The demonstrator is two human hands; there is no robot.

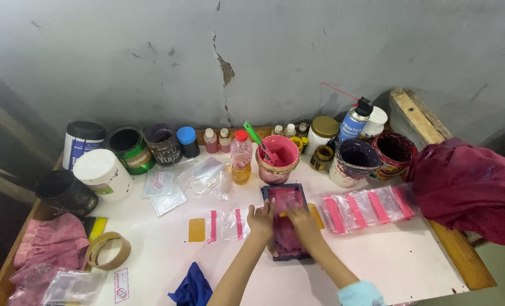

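1. Pressing down on a small dark-framed printing screen (286, 222) smeared with pink ink, both hands work at the middle of the white table (411, 260).
2. The left hand (261, 220) lies with fingers spread flat on the frame's left edge, steadying it rather than gripping it.
3. The right hand (302, 220) is closed around a yellow-handled squeegee (284, 214), only a bit of which shows, and rests on the inked mesh.
4. Just left of the frame lies a clear plastic pouch (227, 224) with pink stripes, with a yellow card (197, 229) beside it.
5. To the right of the frame, a row of printed pouches (368, 208) with pink stripes is spread out, close to a heap of dark red cloth (468, 187).
6. Behind the frame stands a pink ink tub (277, 158) with a green-handled stirrer (257, 139) in it, next to a bottle of yellow liquid (241, 160).
7. More ink cans, jars and a spray can (354, 122) line the wall.
8. A roll of tape (108, 250) and a blue rag (193, 286) lie toward the near left.
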